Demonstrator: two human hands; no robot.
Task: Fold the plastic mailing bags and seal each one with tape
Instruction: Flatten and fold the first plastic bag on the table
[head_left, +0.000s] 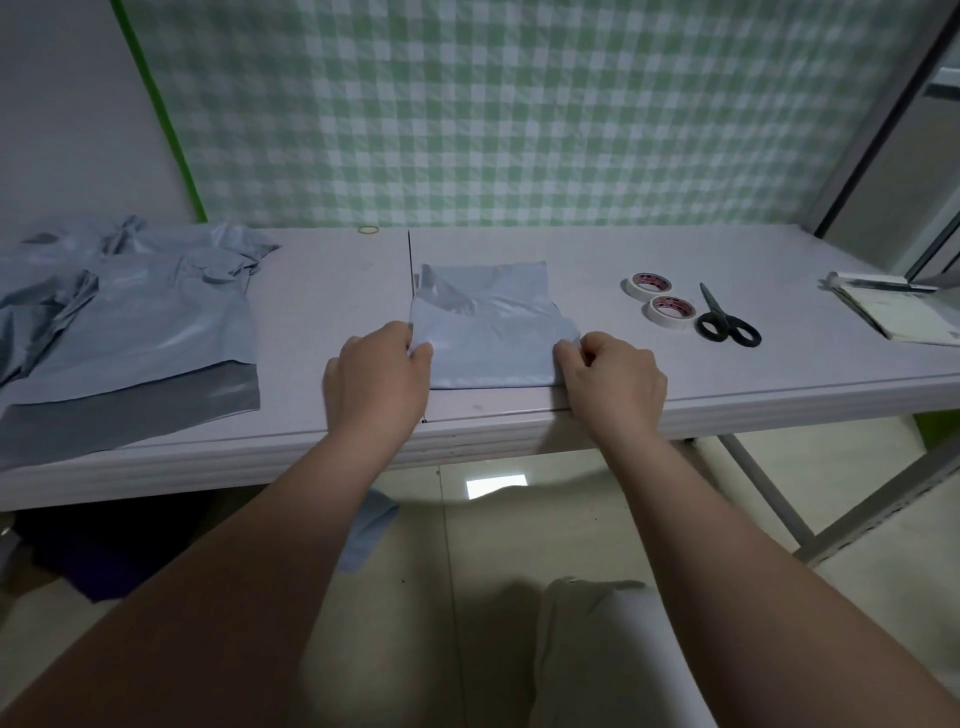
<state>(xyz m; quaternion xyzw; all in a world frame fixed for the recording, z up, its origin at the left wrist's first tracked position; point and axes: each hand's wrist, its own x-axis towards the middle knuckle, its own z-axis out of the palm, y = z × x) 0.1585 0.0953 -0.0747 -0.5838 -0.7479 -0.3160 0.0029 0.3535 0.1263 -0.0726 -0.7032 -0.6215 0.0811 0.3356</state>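
Both bare forearms are reaching forward from the bottom of the view, roughly parallel, with wrists lying over the near edge of the desk (322, 291). The left hand (376, 371) is sitting knuckles-up, fingers curled under; its grip is pinching the left edge of the folded mailing bag (493, 332), thumb lying on top of the plastic. The right hand (610, 376) is mirroring it on the bag's right edge, fingers curled tight, thumb and forefinger pressing together on the film near the corner. How far the plastic is running into either palm cannot be told. The bag is lying flat at the centre of the desk, its near edge close to the desk's front lip; the pale blue layer is facing up, and a darker grey strip is showing across its far part. A loose pile of unfolded bags (130, 322) is lying on the left of the desk, well apart from the hands, crumpled at the back, grey flap hanging toward the front. To the right of the held bag, two tape rolls (647, 285) (671, 310) are sitting just beside each other, with black-handled scissors (724, 319) next to them. A notepad (898, 312) is resting at the far right. A small ring (368, 229), too small to identify, is lying at the desk's back edge.
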